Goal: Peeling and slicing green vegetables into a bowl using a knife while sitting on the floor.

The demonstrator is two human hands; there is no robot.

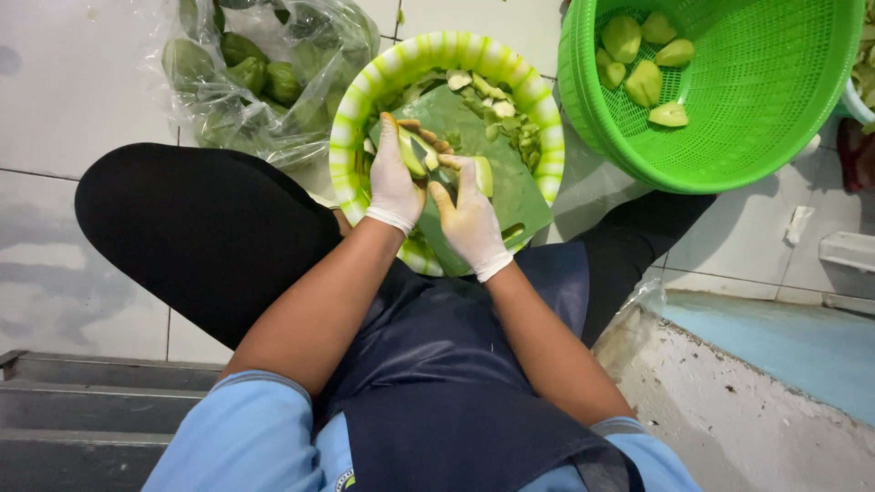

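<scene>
A pale green vegetable piece (412, 153), long and partly peeled, is held over a round bowl with green and white striped rim (351, 109). The left hand (394, 182), covered by a thin white glove, is wrapped round the piece from the left, with the fingers curled together and clamped on it. The right hand (469, 214), gloved in the same way, is set just beside it on the right; its fingers are closed round something slim that may be a small knife or peeler, though the tool itself cannot be made out clearly. The thumb of that hand is pressed toward the vegetable piece.

Inside the bowl a flat green plastic cutting board (510, 191) is laid at a slant, and light green peelings and trimmings (497, 114) are scattered over its far end and along the bowl's inner wall.

To the right, touching the bowl's rim or very close to it, a bright green perforated plastic basket (756, 118) is placed on the white tiled floor (73, 100). Several peeled pale green halves (643, 64) are gathered in its upper left part.

To the left of the bowl, a clear plastic bag (264, 73) filled with whole dark green unpeeled vegetables is seen on the tiles. Black trousers and a dark blue apron are visible below the forearms.
</scene>
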